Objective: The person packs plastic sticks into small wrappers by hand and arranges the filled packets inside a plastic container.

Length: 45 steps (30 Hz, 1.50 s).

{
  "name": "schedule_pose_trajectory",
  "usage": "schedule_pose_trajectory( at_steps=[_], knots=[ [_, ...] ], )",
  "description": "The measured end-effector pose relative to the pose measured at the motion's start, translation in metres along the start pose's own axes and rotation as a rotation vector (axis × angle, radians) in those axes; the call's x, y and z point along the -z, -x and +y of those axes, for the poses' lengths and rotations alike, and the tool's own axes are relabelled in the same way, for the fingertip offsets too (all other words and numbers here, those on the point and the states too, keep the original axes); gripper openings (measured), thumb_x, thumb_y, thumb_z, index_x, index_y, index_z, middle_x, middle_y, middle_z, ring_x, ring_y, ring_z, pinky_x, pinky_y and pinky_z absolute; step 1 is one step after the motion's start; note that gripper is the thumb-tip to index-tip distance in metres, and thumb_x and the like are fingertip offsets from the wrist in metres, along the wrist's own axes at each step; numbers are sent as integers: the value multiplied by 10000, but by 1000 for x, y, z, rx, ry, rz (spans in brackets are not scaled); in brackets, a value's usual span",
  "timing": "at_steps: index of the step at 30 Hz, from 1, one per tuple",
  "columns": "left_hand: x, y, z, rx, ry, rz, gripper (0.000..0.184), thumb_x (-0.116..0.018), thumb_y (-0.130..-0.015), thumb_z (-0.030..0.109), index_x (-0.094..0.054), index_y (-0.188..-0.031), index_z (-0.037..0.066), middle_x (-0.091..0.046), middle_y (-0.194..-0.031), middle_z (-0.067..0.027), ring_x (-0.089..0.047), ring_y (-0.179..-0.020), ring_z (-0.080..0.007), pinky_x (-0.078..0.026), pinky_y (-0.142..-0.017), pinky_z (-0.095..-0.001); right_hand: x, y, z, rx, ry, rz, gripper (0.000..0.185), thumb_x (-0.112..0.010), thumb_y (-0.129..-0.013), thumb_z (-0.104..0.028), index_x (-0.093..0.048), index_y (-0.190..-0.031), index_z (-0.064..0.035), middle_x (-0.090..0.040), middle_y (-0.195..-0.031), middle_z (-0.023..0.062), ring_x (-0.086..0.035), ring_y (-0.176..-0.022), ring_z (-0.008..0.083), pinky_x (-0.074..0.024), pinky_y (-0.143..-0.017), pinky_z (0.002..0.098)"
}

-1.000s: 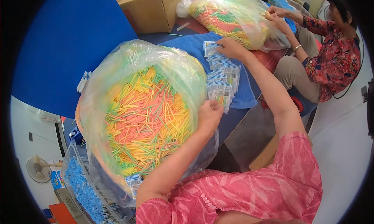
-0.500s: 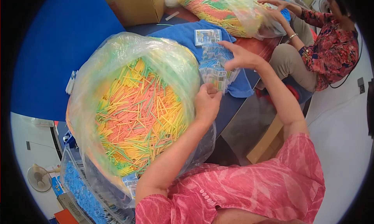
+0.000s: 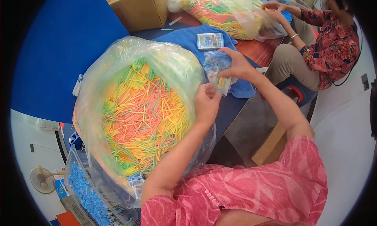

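My left hand (image 3: 207,104) is closed, thumb and fingers pinched at the lower edge of a small clear packet (image 3: 223,83) with coloured sticks inside. My right hand (image 3: 240,67) arches over a loose pile of blue-and-white striped packets (image 3: 216,60), its thumb and fingers apart and touching them. Just beyond the pile, one flat packet (image 3: 210,41) lies on a blue towel (image 3: 188,34). Left of my hands stands a large open plastic bag (image 3: 92,84), filled with thin yellow, pink and green sticks (image 3: 143,112).
A cardboard box (image 3: 141,10) stands behind the bag. At the back right, a co-worker's hands (image 3: 277,13) are at another bag of sticks (image 3: 224,14). A clear bin of blue packets (image 3: 86,190) is at lower left. An open carton (image 3: 271,143) sits below the table edge.
My right hand has moved left and slightly down onto the packets, which now lie closer together. My left hand stays nearly in place. The co-worker's hands have drawn closer together.
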<state>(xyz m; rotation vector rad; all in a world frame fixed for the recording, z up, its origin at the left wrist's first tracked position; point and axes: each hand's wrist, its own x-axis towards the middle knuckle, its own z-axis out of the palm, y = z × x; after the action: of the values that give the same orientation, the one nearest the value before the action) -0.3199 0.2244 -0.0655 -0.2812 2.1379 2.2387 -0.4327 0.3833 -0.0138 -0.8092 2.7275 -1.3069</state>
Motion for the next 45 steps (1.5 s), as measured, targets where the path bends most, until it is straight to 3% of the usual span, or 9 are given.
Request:
schedule_pose_trajectory(
  at_steps=[5,8,11,12,21,26,33,38,45],
  knots=[
    [-10,17,35,-765,-612,221,731,-831,-643,97,-452,-1261,6,-480,-1223,-117,-525,-1056,-231,-505,-757,-301,17,20,-11,-42,-416,213,678,-829,-602,-82,-520,-1202,-17,-614,-1048,30,-568,-969,110,-474,-850,273],
    [-14,6,66,-867,-668,257,991,-862,-584,72,-301,-1401,44,-368,-1366,-122,-456,-1198,-266,-506,-833,-334,38,27,-30,120,-209,225,660,-824,-612,-69,-520,-1198,-34,-606,-1066,43,-561,-981,110,-460,-877,263],
    [-16,-27,60,-697,-146,-133,1154,-870,-540,27,-174,-1459,65,-291,-1433,-130,-439,-1240,-266,-495,-900,-360,53,28,-47,237,-30,15,688,-824,-597,-79,-507,-1205,-30,-581,-1108,79,-548,-1036,137,-441,-915,278],
    [-15,-35,55,-568,-57,-210,1190,-892,-468,123,-210,-1438,21,-419,-1348,-221,-451,-1232,-354,-391,-1011,-410,51,26,-44,233,-32,14,688,-824,-597,-79,-507,-1205,-30,-581,-1108,79,-548,-1036,137,-441,-915,278],
    [-13,-45,25,-354,-388,-84,728,-876,-532,146,-483,-1131,14,-651,-965,-125,-647,-867,-231,-515,-785,-323,19,41,32,182,-502,16,908,-853,-579,-135,-373,-1346,-45,-475,-1288,85,-477,-1189,188,-366,-1016,289],
    [-14,-44,21,-377,-280,-115,723,-880,-553,115,-473,-1141,8,-634,-1004,-94,-624,-898,-187,-511,-796,-309,5,67,35,41,-593,-15,1126,-884,-554,-63,-226,-1468,-50,-390,-1402,78,-402,-1261,188,-313,-1073,326],
    [-31,-41,64,-762,-76,-83,767,-844,-574,6,-435,-1221,51,-573,-1090,-97,-599,-966,-182,-498,-832,-295,46,49,-6,80,-695,17,919,-834,-592,46,-375,-1386,-27,-520,-1268,47,-477,-1174,133,-411,-989,308],
    [-33,-54,23,-635,-484,-303,1216,-830,-525,-45,-72,-1464,103,-408,-1327,-164,-430,-1237,-282,-369,-1039,-362,31,36,48,26,-663,-124,948,-861,-574,-23,-378,-1389,-64,-549,-1229,38,-500,-1148,134,-427,-984,311],
    [-19,-56,7,-495,-278,-429,1204,-794,-573,-87,-44,-1492,119,-415,-1343,-147,-454,-1219,-274,-376,-1039,-342,23,42,69,43,-651,-119,1125,-899,-519,-101,-263,-1445,-59,-517,-1278,95,-515,-1194,204,-389,-1040,334]
  ],
)
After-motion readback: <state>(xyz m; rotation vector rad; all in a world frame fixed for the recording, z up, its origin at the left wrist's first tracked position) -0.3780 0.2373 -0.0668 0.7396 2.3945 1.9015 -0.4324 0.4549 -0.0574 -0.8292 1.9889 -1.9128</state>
